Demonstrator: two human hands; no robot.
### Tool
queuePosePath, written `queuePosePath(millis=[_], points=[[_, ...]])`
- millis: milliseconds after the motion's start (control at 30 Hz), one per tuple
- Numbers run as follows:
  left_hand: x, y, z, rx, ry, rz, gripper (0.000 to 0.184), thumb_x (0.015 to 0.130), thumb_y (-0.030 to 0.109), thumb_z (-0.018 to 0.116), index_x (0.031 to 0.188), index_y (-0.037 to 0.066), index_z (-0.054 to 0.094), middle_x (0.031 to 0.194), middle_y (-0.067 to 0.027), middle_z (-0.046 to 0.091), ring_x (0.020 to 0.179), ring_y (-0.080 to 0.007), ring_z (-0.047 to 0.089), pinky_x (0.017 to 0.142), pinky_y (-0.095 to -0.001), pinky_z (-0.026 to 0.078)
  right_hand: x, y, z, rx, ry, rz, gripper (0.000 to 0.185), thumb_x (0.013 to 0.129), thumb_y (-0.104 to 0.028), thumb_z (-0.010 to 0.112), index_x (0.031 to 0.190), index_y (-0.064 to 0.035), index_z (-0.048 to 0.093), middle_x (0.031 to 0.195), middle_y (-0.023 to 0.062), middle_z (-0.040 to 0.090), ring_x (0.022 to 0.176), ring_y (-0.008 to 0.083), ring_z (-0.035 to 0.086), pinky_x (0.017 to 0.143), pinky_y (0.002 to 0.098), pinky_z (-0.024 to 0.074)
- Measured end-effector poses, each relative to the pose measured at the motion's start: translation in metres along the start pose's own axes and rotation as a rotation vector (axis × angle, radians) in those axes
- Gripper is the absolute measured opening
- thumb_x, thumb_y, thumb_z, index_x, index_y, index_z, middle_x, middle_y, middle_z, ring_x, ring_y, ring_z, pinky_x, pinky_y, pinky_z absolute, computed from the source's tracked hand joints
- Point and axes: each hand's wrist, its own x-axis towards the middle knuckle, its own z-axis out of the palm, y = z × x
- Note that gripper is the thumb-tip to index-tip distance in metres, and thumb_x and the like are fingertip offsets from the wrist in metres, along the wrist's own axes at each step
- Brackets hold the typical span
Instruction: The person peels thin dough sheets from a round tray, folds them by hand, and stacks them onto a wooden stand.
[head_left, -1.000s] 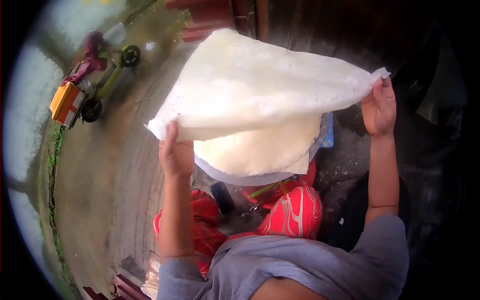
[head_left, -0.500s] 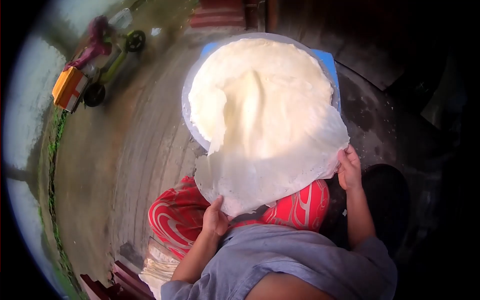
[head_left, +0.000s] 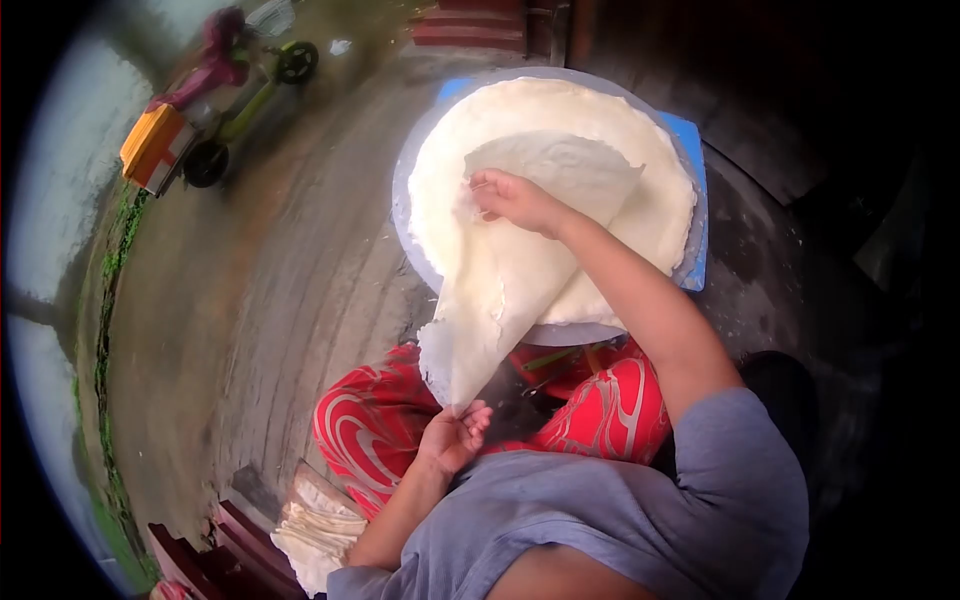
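Note:
A thin pale sheet (head_left: 500, 290) lies partly folded over a round stack of similar cream sheets (head_left: 650, 215) on a round grey tray (head_left: 403, 200). My left hand (head_left: 455, 435) pinches the sheet's lower corner, which hangs off the tray's near side above my lap. Over the left part of the stack, my right hand (head_left: 508, 200) grips another edge of the sheet between closed fingers. Part of the sheet's far edge is folded across the stack's middle.
Beneath the tray a blue surface (head_left: 690, 140) shows. Folded pale sheets (head_left: 318, 530) lie at the lower left, beside dark red slats (head_left: 240, 545). A green scooter (head_left: 240, 118) with an orange box (head_left: 155, 145) stands at the upper left.
My right hand has moved from the near right, up and left across the stack, carrying its edge of the sheet. The sheet has gone from spread out to folded over. My left hand keeps its corner.

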Motion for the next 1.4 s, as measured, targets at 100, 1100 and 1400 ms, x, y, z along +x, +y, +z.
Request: queuePosePath(millis=[100, 1100, 1400], points=[[-0.005, -0.001, 0.001, 0.142, -0.011, 0.06, 0.029, 0.092, 0.021, 0.046, 0.1, -0.003, 0.06, 0.089, -0.0139, 0.067, 0.075, -0.0201, 0.063, 0.064, -0.0278, 0.051, -0.011, 0.013, -0.003, -0.305, -0.078, -0.14, 0.027, 0.093, -0.02, 0.053, 0.113, -0.0024, 0.055, 0.089, 0.004, 0.063, 0.077, 0.0095, 0.06, 0.071, 0.0244, 0.0492], [-0.139, 0.105, 0.12, 0.062, -0.527, 0.611, 0.017, 0.085, 0.02, 0.047, 0.08, 0.007, 0.056, 0.069, -0.0006, 0.048, 0.067, -0.0132, 0.039, 0.067, -0.0288, 0.035, -0.071, -0.113, -0.163, 0.488, 0.545, 0.073, 0.014, 0.086, -0.022, 0.063, 0.089, -0.0084, 0.063, 0.08, -0.0008, 0.066, 0.065, 0.0071, 0.061, 0.053, 0.0177, 0.0492], [-0.026, 0.218, 0.233, -0.041, -0.452, 0.501, 0.018, 0.088, 0.013, 0.042, 0.083, 0.004, 0.057, 0.074, -0.004, 0.059, 0.069, -0.0157, 0.052, 0.068, -0.0295, 0.042, -0.046, -0.159, -0.211, 0.456, 0.649, -0.175, 0.014, 0.088, -0.016, 0.06, 0.091, -0.0028, 0.056, 0.088, 0.009, 0.063, 0.081, 0.0178, 0.062, 0.074, 0.0309, 0.054]])
